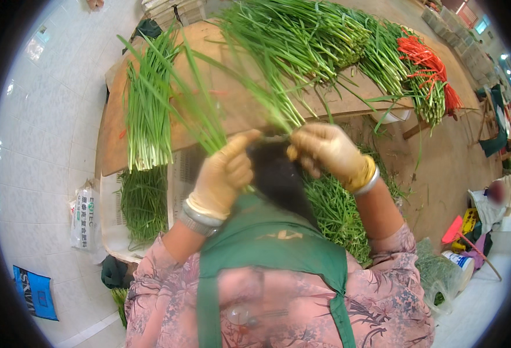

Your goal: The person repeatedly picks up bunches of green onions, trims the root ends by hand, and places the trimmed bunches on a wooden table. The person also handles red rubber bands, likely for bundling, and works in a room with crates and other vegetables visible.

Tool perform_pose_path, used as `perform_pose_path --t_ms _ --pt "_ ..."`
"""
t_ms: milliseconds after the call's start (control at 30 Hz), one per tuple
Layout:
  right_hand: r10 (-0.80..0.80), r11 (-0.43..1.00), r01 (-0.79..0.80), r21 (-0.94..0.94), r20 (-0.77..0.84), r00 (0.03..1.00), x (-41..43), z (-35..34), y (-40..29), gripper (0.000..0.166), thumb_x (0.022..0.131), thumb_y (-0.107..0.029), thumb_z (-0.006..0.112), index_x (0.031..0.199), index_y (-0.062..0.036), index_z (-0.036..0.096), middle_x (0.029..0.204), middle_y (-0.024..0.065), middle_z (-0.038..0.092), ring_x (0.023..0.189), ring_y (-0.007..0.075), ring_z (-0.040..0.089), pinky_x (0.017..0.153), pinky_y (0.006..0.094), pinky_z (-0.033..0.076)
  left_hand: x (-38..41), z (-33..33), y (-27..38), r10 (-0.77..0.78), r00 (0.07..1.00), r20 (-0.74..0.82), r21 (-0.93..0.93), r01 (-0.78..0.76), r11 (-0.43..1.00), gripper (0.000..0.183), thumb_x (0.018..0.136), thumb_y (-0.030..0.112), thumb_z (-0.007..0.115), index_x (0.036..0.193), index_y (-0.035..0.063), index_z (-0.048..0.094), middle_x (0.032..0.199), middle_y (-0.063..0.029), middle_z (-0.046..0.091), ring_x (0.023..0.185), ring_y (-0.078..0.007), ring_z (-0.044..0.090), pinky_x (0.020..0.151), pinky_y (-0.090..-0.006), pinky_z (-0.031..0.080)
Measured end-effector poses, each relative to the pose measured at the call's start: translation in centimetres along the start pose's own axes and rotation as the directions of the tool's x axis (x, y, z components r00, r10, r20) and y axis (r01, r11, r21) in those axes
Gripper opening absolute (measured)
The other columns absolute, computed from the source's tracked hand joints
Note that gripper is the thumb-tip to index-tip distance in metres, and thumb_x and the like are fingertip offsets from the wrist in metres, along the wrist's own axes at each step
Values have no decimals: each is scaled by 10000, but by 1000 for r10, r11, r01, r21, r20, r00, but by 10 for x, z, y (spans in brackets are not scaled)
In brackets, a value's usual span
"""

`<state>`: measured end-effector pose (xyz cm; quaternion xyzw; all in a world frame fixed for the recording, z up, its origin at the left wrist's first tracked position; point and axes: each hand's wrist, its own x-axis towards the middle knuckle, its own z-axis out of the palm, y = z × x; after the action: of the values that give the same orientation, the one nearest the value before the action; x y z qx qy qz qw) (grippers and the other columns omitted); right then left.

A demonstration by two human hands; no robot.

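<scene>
My left hand [225, 176], in a thin pale glove, grips a few long green stalks [212, 135] that look like garlic chives; their leaves are blurred. My gloved right hand [327, 150] pinches the lower ends of another small group of stalks [283, 102], whose leaves fan out over the wooden table [199, 50]. Both hands are close together above the table's near edge, in front of my green apron [272, 248]. To the left on the table, a neat row of chives [149, 108] lies with its pale ends toward me.
A large heap of chives [299, 35] covers the back of the table. Red ties [429, 65] drape over the bunches at right. Below stand a white crate [112, 217] holding greens and a pile of loose trimmings [338, 213]. A red-handled broom [477, 248] is at far right.
</scene>
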<state>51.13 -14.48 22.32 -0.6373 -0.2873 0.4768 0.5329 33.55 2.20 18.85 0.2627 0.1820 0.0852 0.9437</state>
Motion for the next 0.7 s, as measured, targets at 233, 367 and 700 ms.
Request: perform_pose_path --t_ms 233,367,700 --pt "-125 978 119 -170 -23 992 -26 34 55 211 940 -205 668 914 4 659 765 45 653 688 117 595 638 294 507 4 -5 -23 -59 996 -69 149 69 986 338 1065 245 504 1305 16 569 554 80 219 424 -47 204 407 -224 195" --pt "-280 958 288 11 -203 938 -15 52 56 206 945 -161 669 1040 19 644 856 51 678 758 119 619 701 292 526 7 2 -29 -50 992 -112 176 70 982 281 1050 251 543 1206 33 626 528 92 230 408 -44 198 402 -225 182" --pt "-269 956 293 30 -315 910 -4 64 82 180 926 -143 669 984 21 621 775 18 611 720 64 546 632 254 475 8 11 -37 16 984 -178 337 46 941 265 1011 248 617 1106 15 698 514 113 305 399 -19 225 395 -222 181"
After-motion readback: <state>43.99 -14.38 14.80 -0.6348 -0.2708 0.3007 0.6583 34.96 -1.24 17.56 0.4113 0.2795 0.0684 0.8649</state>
